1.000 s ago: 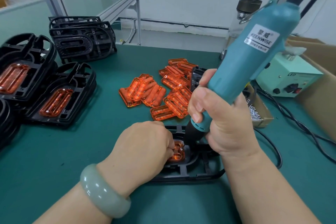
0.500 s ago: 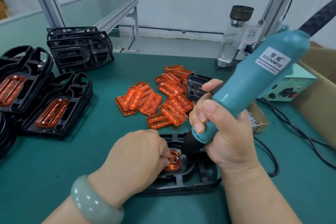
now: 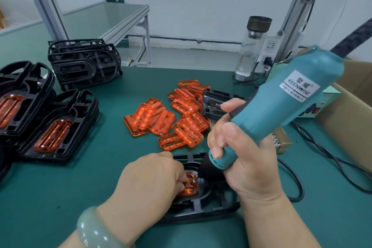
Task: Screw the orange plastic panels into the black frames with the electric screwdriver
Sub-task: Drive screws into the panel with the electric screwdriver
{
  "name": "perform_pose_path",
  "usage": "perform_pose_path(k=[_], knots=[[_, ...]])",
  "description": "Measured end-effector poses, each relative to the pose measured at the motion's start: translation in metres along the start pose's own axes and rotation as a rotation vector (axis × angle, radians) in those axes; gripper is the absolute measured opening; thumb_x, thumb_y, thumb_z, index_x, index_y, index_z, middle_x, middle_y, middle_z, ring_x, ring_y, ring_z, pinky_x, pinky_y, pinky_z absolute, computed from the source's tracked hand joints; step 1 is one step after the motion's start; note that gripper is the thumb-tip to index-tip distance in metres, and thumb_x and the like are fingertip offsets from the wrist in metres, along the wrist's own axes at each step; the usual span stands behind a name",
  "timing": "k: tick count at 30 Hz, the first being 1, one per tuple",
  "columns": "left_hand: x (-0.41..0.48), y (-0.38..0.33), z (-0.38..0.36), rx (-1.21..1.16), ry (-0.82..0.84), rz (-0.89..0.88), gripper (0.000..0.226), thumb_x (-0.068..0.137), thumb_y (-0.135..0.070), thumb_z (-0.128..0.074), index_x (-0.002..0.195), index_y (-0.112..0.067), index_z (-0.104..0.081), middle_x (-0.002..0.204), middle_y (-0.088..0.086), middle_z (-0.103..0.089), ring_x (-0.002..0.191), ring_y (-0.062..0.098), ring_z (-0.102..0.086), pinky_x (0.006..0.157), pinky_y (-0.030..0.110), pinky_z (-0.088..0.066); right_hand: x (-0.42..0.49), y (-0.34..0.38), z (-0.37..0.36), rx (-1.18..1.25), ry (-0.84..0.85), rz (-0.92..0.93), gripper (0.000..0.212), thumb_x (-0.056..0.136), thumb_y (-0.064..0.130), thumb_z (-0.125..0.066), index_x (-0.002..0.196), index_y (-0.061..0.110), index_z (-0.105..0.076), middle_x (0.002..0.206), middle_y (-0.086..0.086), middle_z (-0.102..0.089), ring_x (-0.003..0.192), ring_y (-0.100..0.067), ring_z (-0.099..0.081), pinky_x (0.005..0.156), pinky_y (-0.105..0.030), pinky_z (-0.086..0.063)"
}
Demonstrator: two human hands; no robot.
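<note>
The right hand [image 3: 247, 159] grips the electric screwdriver [image 3: 281, 106]; its nose sits beside the curled fingertips of the left hand [image 3: 149, 183], which apparently pinch the orange panel [image 3: 190, 187] in the black frame [image 3: 201, 207].

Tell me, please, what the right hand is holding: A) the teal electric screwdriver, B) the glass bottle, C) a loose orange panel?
A: the right hand grips the teal electric screwdriver, tip down at the orange panel seated in the black frame.
</note>
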State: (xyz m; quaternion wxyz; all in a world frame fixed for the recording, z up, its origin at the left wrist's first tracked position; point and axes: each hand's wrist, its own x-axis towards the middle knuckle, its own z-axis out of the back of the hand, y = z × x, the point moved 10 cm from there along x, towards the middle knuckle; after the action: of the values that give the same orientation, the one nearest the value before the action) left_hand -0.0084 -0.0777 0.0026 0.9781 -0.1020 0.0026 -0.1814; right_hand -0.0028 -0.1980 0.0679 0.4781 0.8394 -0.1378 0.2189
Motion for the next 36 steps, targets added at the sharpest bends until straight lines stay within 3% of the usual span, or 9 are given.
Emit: perform_pose_path(k=[6,9,13,16,20,23,28,32,36], knots=[[-0.002,-0.004,0.0,0.057,0.033,0.014,0.025,0.093,-0.042,-0.045,0.115,-0.037,-0.055,0.102,-0.012,-0.046,0.105,0.009,-0.049,0.07,0.022,-0.035,0.004,0.009,0.002,0.14,0.013,0.028,0.028,0.07,0.012,-0.072,0.095,0.02,-0.062,0.055,0.007,-0.051,0.043,-0.009,-0.046,0.051,-0.022,-0.039],[0.0,-0.005,-0.002,0.068,0.08,0.023,0.02,0.093,-0.039,-0.045,0.107,-0.033,-0.059,0.096,-0.01,-0.043,0.102,0.011,-0.049,0.067,0.023,-0.031,0.01,0.019,0.021,0.235,-0.065,0.045,0.038,0.066,0.029,-0.085,0.095,0.021,-0.062,0.056,0.009,-0.049,0.044,-0.006,-0.046,0.055,-0.021,-0.041],[0.001,-0.006,0.001,0.06,0.091,0.007,0.022,0.091,-0.041,-0.045,0.1,-0.03,-0.062,0.098,-0.01,-0.052,0.091,0.012,-0.052,0.068,0.024,-0.038,0.012,0.019,0.056,0.269,-0.267,0.04,0.017,0.079,0.015,-0.067,0.092,0.023,-0.06,0.056,0.01,-0.045,0.044,-0.005,-0.043,0.056,-0.021,-0.042],[0.004,-0.008,0.019,0.03,-0.006,-0.015,0.028,0.088,-0.053,-0.042,0.099,-0.035,-0.061,0.095,-0.013,-0.062,0.09,0.01,-0.057,0.075,0.027,-0.048,0.011,0.016,0.068,0.294,-0.341,0.031,0.012,0.084,0.018,-0.048,0.092,0.023,-0.056,0.055,0.01,-0.044,0.043,-0.004,-0.042,0.055,-0.02,-0.04],[0.033,-0.023,0.046,-0.17,-0.14,-0.107,0.019,0.087,-0.043,-0.051,0.092,-0.033,-0.067,0.088,-0.016,-0.068,0.084,0.004,-0.06,0.076,0.025,-0.048,0.011,0.011,0.074,0.302,-0.366,0.02,0.013,0.084,0.018,-0.047,0.092,0.021,-0.057,0.055,0.01,-0.045,0.043,-0.005,-0.042,0.054,-0.02,-0.04],[0.066,-0.041,0.056,-0.262,-0.191,-0.193,0.019,0.089,-0.032,-0.057,0.104,-0.031,-0.069,0.099,-0.014,-0.07,0.092,0.005,-0.061,0.081,0.02,-0.044,0.011,0.007,0.074,0.31,-0.361,-0.002,0.013,0.083,0.018,-0.048,0.094,0.021,-0.056,0.054,0.01,-0.045,0.043,-0.005,-0.043,0.054,-0.02,-0.041],[0.111,-0.078,0.027,-0.12,0.016,-0.331,0.027,0.09,-0.022,-0.055,0.115,-0.026,-0.065,0.108,-0.004,-0.068,0.101,0.016,-0.059,0.085,0.026,-0.043,0.012,0.001,0.071,0.312,-0.348,-0.022,0.015,0.082,0.015,-0.049,0.095,0.019,-0.055,0.054,0.008,-0.045,0.042,-0.006,-0.044,0.051,-0.019,-0.041],[0.121,-0.09,0.002,0.077,0.197,-0.331,0.015,0.085,-0.008,-0.055,0.095,-0.017,-0.063,0.09,0.005,-0.061,0.085,0.026,-0.057,0.075,0.034,-0.046,0.012,-0.006,0.069,0.326,-0.363,-0.043,0.015,0.078,0.017,-0.055,0.093,0.02,-0.057,0.053,0.007,-0.044,0.041,-0.006,-0.043,0.05,-0.018,-0.041],[0.129,-0.09,0.002,0.112,0.15,-0.28,0.013,0.086,-0.002,-0.049,0.08,-0.012,-0.054,0.078,0.003,-0.053,0.084,0.029,-0.056,0.072,0.036,-0.044,0.012,-0.011,0.07,0.313,-0.391,-0.055,0.014,0.08,0.015,-0.052,0.093,0.018,-0.056,0.053,0.007,-0.044,0.041,-0.007,-0.042,0.05,-0.019,-0.04]])
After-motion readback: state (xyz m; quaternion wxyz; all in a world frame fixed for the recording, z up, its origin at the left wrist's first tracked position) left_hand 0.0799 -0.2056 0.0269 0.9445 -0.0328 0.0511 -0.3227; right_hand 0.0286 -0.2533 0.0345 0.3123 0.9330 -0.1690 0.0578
